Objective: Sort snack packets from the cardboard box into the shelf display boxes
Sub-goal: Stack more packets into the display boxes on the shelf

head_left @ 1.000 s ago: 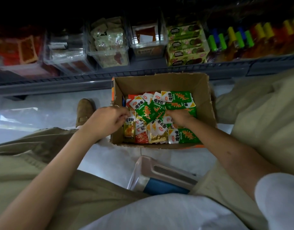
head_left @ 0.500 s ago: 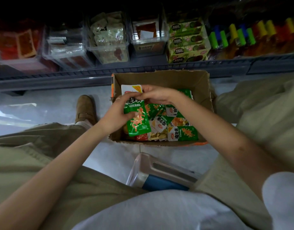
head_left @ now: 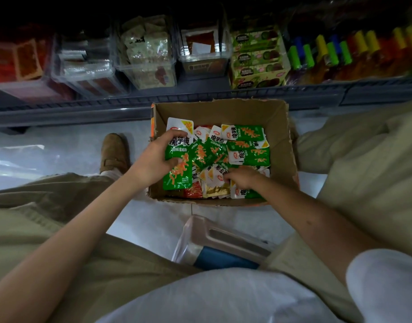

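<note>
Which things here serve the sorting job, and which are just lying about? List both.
Job: cardboard box; loose packets in it; green packets gripped by the left hand; right hand among the loose ones; clear shelf display boxes.
Lying about: clear floor container; brown shoe; colour-capped bottles.

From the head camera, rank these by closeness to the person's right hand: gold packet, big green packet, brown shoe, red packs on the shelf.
1. gold packet, just left of the right hand.
2. big green packet, gripped by the left hand at the cardboard box's left side.
3. brown shoe, outside the box, to its left.
4. red packs, far left on the shelf.
</note>
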{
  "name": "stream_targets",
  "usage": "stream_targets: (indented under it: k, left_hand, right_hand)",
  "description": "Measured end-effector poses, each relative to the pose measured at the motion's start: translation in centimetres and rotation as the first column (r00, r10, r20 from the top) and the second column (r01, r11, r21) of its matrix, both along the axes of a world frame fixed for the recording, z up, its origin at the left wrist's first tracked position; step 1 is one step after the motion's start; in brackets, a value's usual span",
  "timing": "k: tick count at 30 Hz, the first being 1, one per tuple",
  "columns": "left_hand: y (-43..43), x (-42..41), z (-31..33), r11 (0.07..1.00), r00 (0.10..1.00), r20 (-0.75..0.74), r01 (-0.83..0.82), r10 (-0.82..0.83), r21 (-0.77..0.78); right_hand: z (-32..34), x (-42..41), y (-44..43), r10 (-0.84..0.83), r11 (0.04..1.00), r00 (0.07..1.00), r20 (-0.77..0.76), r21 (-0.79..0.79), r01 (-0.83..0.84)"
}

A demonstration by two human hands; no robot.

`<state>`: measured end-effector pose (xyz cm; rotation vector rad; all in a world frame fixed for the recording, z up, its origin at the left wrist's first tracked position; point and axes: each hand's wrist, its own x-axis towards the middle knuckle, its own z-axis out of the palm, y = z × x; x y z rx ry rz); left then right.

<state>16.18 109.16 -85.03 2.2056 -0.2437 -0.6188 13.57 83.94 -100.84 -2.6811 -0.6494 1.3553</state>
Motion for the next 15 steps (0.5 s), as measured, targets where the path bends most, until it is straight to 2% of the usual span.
stream_targets:
  k: [5,7,11,15]
  left_hand:
    - [-0.1,0.1,0.1,1.0,1.0,0.008,0.005,-0.005,-0.001]
    - [-0.1,0.1,0.0,1.0,1.0,0.01,0.015,-0.015,-0.002]
    - [0.1,0.0,-0.1,1.0,1.0,0.0,0.016,-0.016,0.012]
    - [0.3,0.1,-0.2,1.0,1.0,-0.005,0.011,-0.01,0.027]
  right_hand:
    - [-0.3,0.7,1.0,-0.022,1.0,0.995,0.094,0.013,0.021]
    - [-0.3,0.9,1.1,-0.089,0.996,0.994,0.068,0.007,0.089]
    - [0.6,1.5,1.2,-0.106,0.994,0.994,0.001,-0.028,0.106]
    - [2.9,4.7,2.3,-0.299,0.941,0.954,0.005,0.166,0.294]
